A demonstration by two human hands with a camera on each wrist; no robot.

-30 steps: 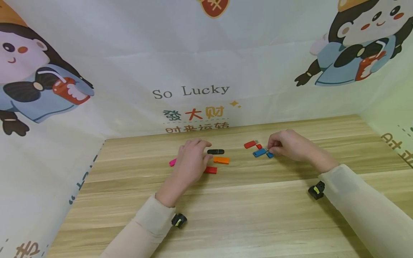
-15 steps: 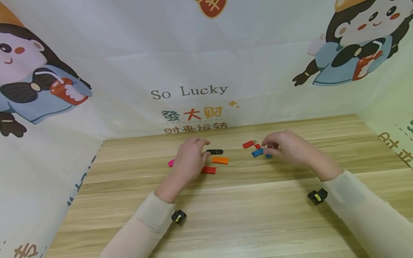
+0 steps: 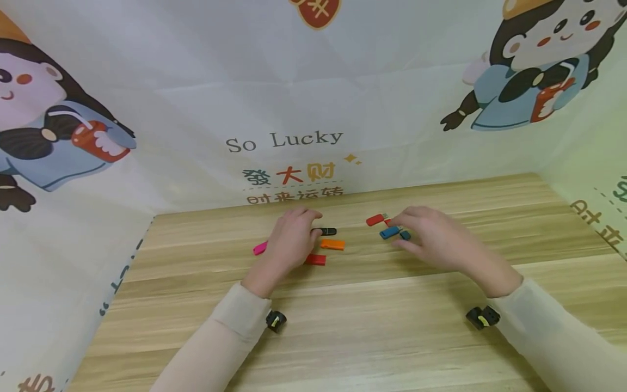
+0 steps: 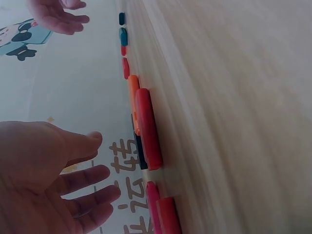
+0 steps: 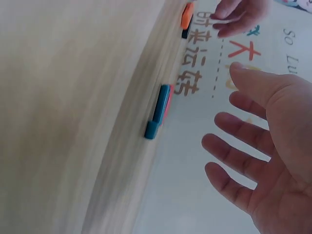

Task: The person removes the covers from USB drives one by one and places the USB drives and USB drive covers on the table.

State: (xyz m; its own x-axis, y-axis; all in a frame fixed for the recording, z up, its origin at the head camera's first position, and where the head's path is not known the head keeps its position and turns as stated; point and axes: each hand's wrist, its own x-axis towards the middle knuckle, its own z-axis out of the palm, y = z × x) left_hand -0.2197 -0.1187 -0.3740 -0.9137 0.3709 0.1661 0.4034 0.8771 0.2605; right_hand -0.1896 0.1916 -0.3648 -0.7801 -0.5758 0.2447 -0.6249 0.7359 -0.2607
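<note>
Parted from the blue cap (image 3: 405,236), where its fingertips were bunched a second ago, the right hand (image 3: 431,239) now hovers above the table (image 3: 372,316) with its fingers spread and holding nothing. That cap lies just beside the plug end of the blue USB stick (image 3: 389,233) — both apparently where they were — with a red USB stick (image 3: 375,220) behind. Little changed, the left hand (image 3: 290,238) hangs with loose, parted fingers, gripping nothing, near the black stick (image 3: 329,231) and orange stick (image 3: 333,245).
</note>
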